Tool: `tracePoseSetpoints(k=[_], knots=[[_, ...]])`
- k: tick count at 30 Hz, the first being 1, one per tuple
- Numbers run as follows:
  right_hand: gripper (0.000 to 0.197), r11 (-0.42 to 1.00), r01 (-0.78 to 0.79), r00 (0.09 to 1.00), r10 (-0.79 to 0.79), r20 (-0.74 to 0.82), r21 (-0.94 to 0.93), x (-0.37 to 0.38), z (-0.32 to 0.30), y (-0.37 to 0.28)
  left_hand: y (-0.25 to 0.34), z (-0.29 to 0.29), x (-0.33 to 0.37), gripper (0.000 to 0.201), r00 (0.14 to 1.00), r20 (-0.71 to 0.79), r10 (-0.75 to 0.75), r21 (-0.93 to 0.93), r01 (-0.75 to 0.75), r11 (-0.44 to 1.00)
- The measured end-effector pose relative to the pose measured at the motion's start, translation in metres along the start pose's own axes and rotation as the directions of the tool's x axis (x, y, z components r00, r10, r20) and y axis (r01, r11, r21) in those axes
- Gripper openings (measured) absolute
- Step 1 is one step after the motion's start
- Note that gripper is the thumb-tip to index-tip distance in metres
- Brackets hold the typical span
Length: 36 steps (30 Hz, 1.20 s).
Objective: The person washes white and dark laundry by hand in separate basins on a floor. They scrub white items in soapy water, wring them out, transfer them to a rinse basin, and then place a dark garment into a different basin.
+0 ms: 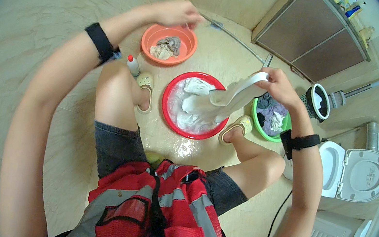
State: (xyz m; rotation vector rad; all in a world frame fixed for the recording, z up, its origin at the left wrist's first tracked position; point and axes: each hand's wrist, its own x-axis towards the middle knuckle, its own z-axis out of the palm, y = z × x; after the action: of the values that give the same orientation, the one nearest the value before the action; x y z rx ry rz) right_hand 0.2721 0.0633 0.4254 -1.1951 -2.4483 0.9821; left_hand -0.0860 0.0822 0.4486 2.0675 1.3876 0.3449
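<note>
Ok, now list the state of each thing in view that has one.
White cloth: partly lifted
Right hand: fingers closed on the white cloth
Left hand: raised, blurred, grip unclear
Red basin: holding sudsy water
Orange basin: holding grey cloth and beige cloth
Green basin: filled with clothes
Bottle: capped
Bin: uncovered
Toilet: lid up
Cabinet: shut

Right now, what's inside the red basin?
White cloth and cloudy water; part of the cloth hangs from the right hand. The bottom of the red basin is covered and unseen.
</note>
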Motion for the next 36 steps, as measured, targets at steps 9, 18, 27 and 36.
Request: tracePoseSetpoints(k=[9,18,27,36], knots=[[0.024,0.886,-0.056,0.998,0.043,0.039,0.459,-0.012,-0.004,-0.058,0.053,0.167,0.008,0.04,0.96,-0.034,0.276,-0.122,-0.278,0.953],[0.019,0.616,0.033,0.954,0.216,-0.21,0.787,-0.029,0.003,-0.035,0.031,0.161,-0.005,0.025,0.978,-0.167,0.123,-0.826,-0.207,0.525],[0.035,0.98,-0.111,0.603,0.2,-0.772,0.168,0.038,0.132,-0.013,0.094,0.205,0.013,0.031,0.942,0.11,-0.316,-0.885,-0.053,-0.463],[0.045,0.962,-0.224,0.68,0.269,-0.682,0.157,0.054,0.19,0.018,0.018,0.254,0.034,0.03,0.928,0.143,-0.344,-0.981,0.088,-0.172]])
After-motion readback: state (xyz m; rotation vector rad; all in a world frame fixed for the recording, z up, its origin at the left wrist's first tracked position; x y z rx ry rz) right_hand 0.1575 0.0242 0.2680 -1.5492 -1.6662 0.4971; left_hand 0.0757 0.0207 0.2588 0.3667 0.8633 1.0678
